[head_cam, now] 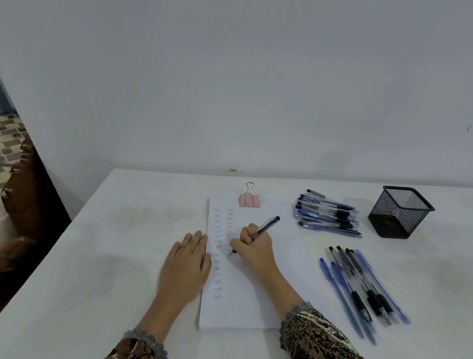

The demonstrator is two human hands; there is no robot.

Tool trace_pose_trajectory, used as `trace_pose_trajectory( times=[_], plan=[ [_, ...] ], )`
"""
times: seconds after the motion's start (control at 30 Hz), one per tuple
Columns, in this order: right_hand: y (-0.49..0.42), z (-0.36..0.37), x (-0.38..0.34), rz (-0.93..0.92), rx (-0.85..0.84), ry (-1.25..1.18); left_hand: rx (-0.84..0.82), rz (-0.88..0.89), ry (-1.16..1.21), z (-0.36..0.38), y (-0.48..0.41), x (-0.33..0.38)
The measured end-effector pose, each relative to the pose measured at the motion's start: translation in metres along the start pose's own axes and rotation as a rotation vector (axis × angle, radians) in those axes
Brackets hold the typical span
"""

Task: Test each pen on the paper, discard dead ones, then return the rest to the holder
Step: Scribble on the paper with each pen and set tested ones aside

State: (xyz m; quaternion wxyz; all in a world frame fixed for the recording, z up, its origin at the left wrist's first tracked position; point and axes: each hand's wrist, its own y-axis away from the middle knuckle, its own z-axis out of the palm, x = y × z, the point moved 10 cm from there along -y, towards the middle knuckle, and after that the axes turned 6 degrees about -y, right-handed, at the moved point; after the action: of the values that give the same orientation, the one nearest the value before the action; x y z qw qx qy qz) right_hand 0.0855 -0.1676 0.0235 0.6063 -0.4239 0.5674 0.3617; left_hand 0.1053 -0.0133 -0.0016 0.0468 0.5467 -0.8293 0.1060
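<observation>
- Right hand (253, 249): grip clamped round a pen (267, 226), fingers curled on the barrel. The tip is down on the paper (277, 283), in the second column of "Test" marks.
- Pen long axis: the tip points near-left, and the back end tilts up toward the far-right corner of the counter (108, 254).
- Left hand (186, 263): flat with fingers straight, pressing on the paper's left edge and holding nothing.
- Paper lies mid-counter, with a pink binder clip (249, 200) on its far edge.
- Two lots of pens lie right of the paper: a stack (326, 214) near the far edge and a fanned lot (363, 287) toward the near edge. Cannot tell which lot has been tested.
- Mesh holder (401, 212): just right of the stack, with no pens standing out of it.
- Judgement: a test stroke is in progress. Both lots and the holder lie to the right of the writing hand, so the right hand is the nearer one for the set-down. The left hand is well apart from them, across the sheet.
</observation>
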Motion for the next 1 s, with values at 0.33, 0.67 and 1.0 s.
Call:
trace_pose_trajectory(
  times=[0.33,0.67,1.0],
  plan=[
    [0.0,-0.006,-0.002,-0.017,0.041,0.016,0.008,-0.002,0.003,0.001,-0.001,-0.001],
    [0.0,-0.01,-0.003,-0.009,0.082,-0.002,-0.005,-0.001,-0.023,0.001,-0.001,0.0],
    [0.0,-0.012,-0.004,-0.026,0.089,0.006,-0.01,0.001,-0.008,0.002,-0.001,0.0]
  ],
)
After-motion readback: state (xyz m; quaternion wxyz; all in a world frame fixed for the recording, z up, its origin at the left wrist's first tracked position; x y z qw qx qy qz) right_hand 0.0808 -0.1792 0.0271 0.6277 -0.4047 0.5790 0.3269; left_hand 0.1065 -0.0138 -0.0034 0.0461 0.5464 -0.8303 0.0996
